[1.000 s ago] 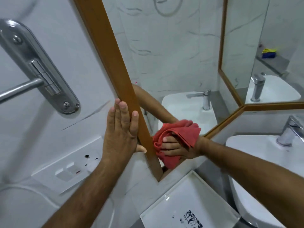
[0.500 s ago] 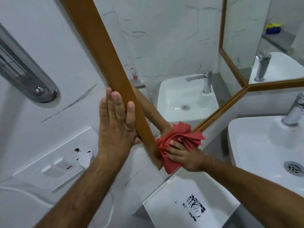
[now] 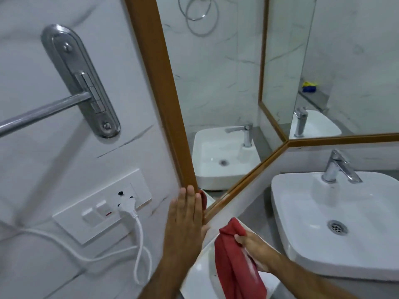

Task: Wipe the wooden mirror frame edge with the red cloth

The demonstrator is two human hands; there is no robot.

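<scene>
- Two hands were near the wooden mirror frame (image 3: 164, 100): the left hand (image 3: 186, 214) lay flat and open against its lower corner, holding nothing.
- The right hand (image 3: 251, 244) pinched the red cloth (image 3: 235, 266), which hung clear of the frame.
- Dangling folds risked snagging the white plug (image 3: 127, 207) nearby.

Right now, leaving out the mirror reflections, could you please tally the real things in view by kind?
White ceramic basins: 1
Chrome taps: 1
Red cloths: 1
Wooden mirror frames: 1
Steel towel bars: 1
White switch plates: 1
White plugs with cable: 1
Hands: 2, left and right
Total: 9
</scene>
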